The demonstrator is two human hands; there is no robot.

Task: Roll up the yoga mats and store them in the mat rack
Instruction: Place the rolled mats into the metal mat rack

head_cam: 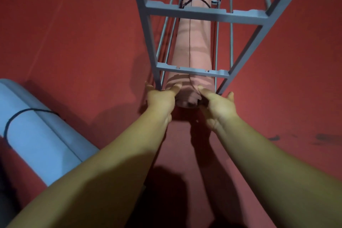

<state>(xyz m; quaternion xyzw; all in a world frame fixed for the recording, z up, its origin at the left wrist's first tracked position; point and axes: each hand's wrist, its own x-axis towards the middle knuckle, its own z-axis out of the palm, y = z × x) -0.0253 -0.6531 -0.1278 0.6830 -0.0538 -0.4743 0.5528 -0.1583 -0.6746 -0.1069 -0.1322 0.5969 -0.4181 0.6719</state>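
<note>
Left hand, right hand | 1 pink mat | 1 blue mat | 1 rack

Dim, warm-tinted footage. Light falls from above and behind the person. Forearm shadows lie dark on the red floor toward the bottom edge. The rack bars throw striped shadows across the pink rolled mat. The blue mat at the left edge is the brightest area. The left hand and right hand are soft-edged. Wide-angle stretch splays the rack posts toward the top corners.
</note>
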